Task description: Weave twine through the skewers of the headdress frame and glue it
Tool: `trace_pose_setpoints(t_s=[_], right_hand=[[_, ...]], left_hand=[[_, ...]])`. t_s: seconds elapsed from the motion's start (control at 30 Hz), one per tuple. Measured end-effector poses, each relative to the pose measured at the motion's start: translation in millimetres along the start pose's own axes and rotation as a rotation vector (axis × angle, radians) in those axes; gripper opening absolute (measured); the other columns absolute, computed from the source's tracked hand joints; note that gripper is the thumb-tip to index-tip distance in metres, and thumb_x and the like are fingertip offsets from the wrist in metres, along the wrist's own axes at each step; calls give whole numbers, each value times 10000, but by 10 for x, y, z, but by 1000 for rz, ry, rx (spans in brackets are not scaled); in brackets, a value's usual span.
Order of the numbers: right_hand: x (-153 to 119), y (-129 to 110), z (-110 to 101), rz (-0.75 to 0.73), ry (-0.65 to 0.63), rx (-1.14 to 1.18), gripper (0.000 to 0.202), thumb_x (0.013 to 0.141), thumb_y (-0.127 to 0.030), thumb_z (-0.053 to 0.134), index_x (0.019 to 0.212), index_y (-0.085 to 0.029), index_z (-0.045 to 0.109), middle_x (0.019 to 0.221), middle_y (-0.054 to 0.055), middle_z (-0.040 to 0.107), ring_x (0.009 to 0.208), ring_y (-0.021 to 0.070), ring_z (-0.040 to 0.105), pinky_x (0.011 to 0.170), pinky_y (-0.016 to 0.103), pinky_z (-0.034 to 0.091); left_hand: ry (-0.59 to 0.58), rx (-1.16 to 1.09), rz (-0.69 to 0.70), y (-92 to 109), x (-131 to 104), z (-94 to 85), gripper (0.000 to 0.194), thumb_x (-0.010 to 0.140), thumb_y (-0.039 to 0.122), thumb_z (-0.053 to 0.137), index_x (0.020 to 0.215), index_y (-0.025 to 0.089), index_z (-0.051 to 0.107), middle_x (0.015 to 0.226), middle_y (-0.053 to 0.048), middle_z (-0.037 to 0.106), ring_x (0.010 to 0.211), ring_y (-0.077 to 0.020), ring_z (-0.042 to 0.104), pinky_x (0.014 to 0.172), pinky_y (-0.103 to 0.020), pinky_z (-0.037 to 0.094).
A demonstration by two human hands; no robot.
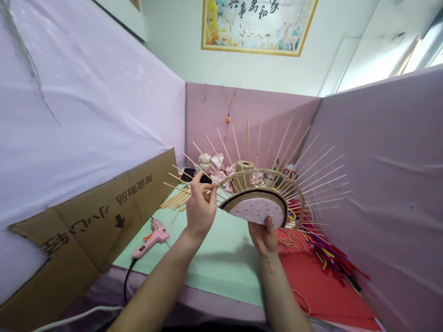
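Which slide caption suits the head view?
Left hand pinches the cord rim and right hand holds the dotted base of a stick fan.

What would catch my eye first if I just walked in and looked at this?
Probably the fan-shaped craft piece in the middle, its thin sticks spread like sun rays; the right hand holds its dotted base, the left hand its twine arc. Next, the pink glue gun lying at left, and the gold-framed picture high on the wall.

Bright daylight glares from upper right; soft shadows cross the green tabletop [224, 272]; edges stretch, the far clutter perhaps slightly blurred.
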State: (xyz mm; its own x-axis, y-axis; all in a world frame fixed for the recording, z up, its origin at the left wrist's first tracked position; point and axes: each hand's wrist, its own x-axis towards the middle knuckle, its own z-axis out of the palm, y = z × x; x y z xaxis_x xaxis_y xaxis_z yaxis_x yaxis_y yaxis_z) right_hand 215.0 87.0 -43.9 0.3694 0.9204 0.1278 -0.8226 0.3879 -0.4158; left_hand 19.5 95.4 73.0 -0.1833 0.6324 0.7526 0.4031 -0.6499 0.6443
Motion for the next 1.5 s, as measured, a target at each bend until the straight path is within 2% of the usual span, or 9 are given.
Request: trace_pose_setpoints(t_s=[0.27,0.5,0.67,0.77,1.0,1.1,1.2,1.37,1.5], right_hand=[[-8,-5,21,-16,4,2,338,699,-331,767,1017,-296,658,1101,-15,717,1261,171,514,1173,474,257],[-3,-26,48,-48,8,14,345,667,-329,792,987,-308,664,1050,-41,731,1234,156,537,1184,449,229],[14,-22,39,-63,8,26,303,697,-326,766,980,-287,665,1083,-19,722,1242,165,531,1173,452,261],[39,-13,4,-56,5,24,307,711,-322,754,1002,-292,658,1089,-25,721,1246,155,526,1164,440,285],[49,-3,16,-40,0,24,288,688,-334,773,952,-275,674,1039,-5,738,1227,168,546,1157,437,290],[38,15,47,-42,-18,8,322,688,-339,773,984,-264,670,1056,4,734,1230,169,544,1156,423,291],[39,32,53,-29,-33,4,315,708,-330,758,1000,-253,667,1080,10,727,1234,168,540,1148,416,310],[57,39,29,-8,-51,29,299,733,-330,740,1009,-243,666,1088,15,723,1220,164,552,1137,401,333],[66,57,12,31,-39,48,313,734,-300,742,1029,-236,660,1084,16,725,1197,154,567,1129,367,350]], left_hand=[[34,-20,14,3,-14,35,548,834,186,574,1330,215,342,861,-3,687,509,-62,518,548,-205,422],[83,-134,18,22,-159,90,524,855,217,570,1321,240,332,1242,-129,585,532,-35,536,578,-220,479],[193,-275,56,-120,-421,74,317,849,230,595,1151,219,498,887,-25,627,666,-97,581,619,-230,484],[71,-287,-77,-247,-624,81,136,878,282,549,967,200,613,751,0,590,621,-99,553,617,-234,468],[-275,-434,-613,-523,-846,371,405,800,532,572,637,162,593,458,46,451,426,-96,413,459,-229,339],[-287,-594,-670,-520,-800,580,366,652,453,754,831,155,639,744,-21,648,671,-126,578,656,-245,451],[-353,-874,-736,-411,-744,761,472,591,352,820,985,177,628,1032,-64,667,908,-145,601,832,-271,444],[-257,-1268,-1007,-245,-675,907,375,545,251,855,836,211,622,840,34,671,814,-101,608,799,-255,432],[-177,-1426,-1078,-198,-571,940,376,524,185,860,824,207,635,820,35,690,801,-106,627,832,-280,433]])
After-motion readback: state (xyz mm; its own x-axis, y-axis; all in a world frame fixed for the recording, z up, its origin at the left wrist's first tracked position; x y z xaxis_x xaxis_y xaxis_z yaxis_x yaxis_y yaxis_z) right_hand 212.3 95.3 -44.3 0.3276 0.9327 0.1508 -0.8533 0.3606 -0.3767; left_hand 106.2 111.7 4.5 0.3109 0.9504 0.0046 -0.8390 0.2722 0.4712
